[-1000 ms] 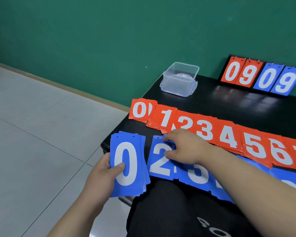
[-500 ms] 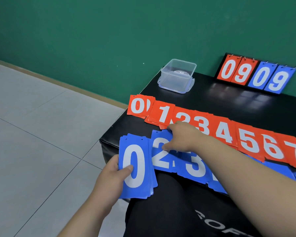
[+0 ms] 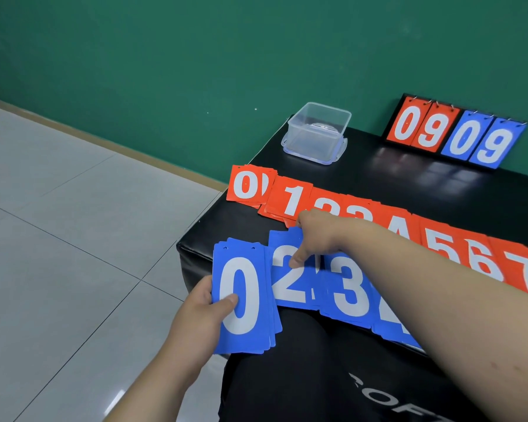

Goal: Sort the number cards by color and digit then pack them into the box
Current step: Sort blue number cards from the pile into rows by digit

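My left hand grips a stack of blue cards with a 0 on top, thumb on its face, at the table's near left corner. My right hand pinches the top edge of the blue 2 pile, thumb on the card's face and fingers over its far edge. Blue piles follow to the right, starting with the blue 3 pile; my right forearm hides the rest. Behind them runs a row of red piles, digits 0 through 7 showing. The clear plastic box stands open at the table's far left.
The black table ends at its left edge over a tiled floor. A flip scoreboard reading 09 09 stands at the back against the green wall. My dark-clothed lap lies under the near edge.
My left hand has brought the blue 0 stack rightwards against the blue 2 pile. My right hand has slid up to the 2 pile's top edge.
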